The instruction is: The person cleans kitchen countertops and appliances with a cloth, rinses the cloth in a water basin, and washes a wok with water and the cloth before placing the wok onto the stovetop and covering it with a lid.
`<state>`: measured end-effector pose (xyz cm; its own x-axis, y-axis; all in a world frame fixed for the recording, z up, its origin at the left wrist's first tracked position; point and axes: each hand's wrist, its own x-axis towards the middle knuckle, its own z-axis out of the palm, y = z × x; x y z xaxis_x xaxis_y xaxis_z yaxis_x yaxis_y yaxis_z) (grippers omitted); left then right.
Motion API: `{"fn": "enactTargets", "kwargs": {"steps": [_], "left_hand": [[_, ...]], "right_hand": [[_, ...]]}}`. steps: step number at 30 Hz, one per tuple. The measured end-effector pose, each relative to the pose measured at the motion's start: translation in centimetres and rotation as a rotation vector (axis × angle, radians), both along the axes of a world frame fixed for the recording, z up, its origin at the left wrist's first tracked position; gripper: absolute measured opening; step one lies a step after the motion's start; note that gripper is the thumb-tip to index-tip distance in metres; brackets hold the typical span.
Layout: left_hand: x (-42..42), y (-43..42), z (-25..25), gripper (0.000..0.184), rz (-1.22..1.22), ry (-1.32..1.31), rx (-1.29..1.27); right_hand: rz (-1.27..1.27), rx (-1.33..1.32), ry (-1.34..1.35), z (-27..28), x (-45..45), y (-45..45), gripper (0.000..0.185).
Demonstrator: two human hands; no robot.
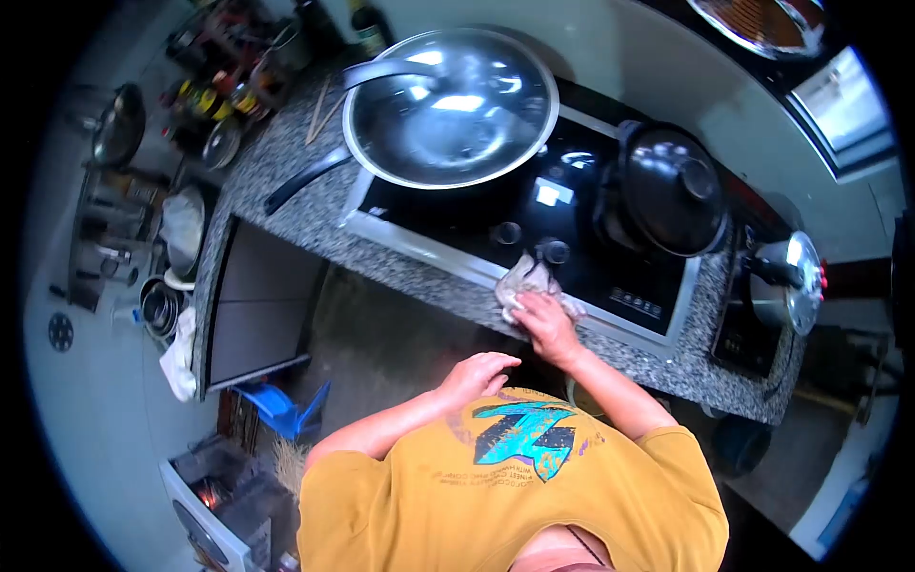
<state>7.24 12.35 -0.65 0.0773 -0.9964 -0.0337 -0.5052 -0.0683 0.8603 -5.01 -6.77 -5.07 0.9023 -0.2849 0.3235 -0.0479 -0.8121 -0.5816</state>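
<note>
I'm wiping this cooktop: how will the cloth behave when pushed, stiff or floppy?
Likely floppy: the cloth bunches in loose folds under the right hand. Probably light, as it looks like thin fabric. It might catch against the nearby knob.

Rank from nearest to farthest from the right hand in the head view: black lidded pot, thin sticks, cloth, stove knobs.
1. Cloth, under the right hand.
2. Stove knobs, just beyond the cloth.
3. Black lidded pot, stove's right side.
4. Thin sticks, far left, by the wok.
</note>
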Motion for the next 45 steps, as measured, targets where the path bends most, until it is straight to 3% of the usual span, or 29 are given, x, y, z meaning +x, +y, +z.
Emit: {"fn": "enactTargets", "kwargs": {"steps": [4,8,10,14,17,19,20,22,25,27,28,30,32,34,37,40,45], "left_hand": [[2.9,5.3,-0.3,0.036,0.121,-0.010,0.053],[5.8,10.3,-0.1,0.034,0.229,0.003,0.090],[7.2,13.0,0.5,0.033,0.312,-0.008,0.101],[9.3,18.7,0.2,0.033,0.478,-0.025,0.101],[9.4,21.6,-0.9,0.035,0.589,0.037,0.150],[9.3,22.3,-1.3,0.035,0.616,0.088,0.188],[9.3,22.5,-1.7,0.036,0.597,0.112,0.174],[9.4,22.5,-1.4,0.037,0.577,0.109,0.183],[9.8,23.6,-1.9,0.036,0.545,-0.009,0.153],[10.2,24.5,-1.4,0.035,0.589,-0.035,0.151],[10.1,25.2,-1.4,0.035,0.629,-0.024,0.161],[10.2,25.8,-1.5,0.035,0.705,0.001,0.159],[9.9,25.6,-1.0,0.035,0.723,0.092,0.199],[9.8,25.2,-0.9,0.035,0.677,0.151,0.189],[10.7,24.5,-0.6,0.036,0.520,0.033,0.145],[11.8,22.7,0.3,0.034,0.469,-0.009,0.087],[12.7,18.9,0.4,0.031,0.365,0.010,0.004]], "right_hand": [[0.075,-0.049,-0.058,0.3,7.6,2.0,0.031],[-0.054,0.153,-0.195,0.3,17.8,2.6,0.035],[-0.187,0.055,-0.270,2.8,21.8,2.3,0.035],[-0.255,-0.275,0.085,0.1,23.1,2.7,0.042],[-0.145,-0.300,-0.018,-1.2,27.0,2.4,0.038],[-0.070,-0.253,-0.099,0.7,31.9,2.6,0.032],[-0.147,-0.351,-0.135,-1.1,34.6,2.2,0.027],[-0.174,-0.239,-0.113,-1.2,39.9,1.1,0.023],[-0.562,0.103,0.039,-1.8,46.7,1.0,0.018],[-0.493,0.138,0.109,-0.6,48.0,3.1,0.020],[-0.475,0.259,0.208,-0.1,48.1,4.7,0.023],[-0.379,-0.156,-0.025,-2.3,46.0,10.0,0.030],[-0.176,-0.404,-0.044,-3.1,42.1,14.0,0.036],[0.009,-0.189,-0.033,-2.9,38.3,15.5,0.038],[0.136,-0.131,0.093,-0.7,30.5,14.7,0.042],[0.092,-0.233,0.171,-0.4,21.4,12.3,0.050],[-0.090,-0.300,0.222,0.7,6.1,8.3,0.047]]}}
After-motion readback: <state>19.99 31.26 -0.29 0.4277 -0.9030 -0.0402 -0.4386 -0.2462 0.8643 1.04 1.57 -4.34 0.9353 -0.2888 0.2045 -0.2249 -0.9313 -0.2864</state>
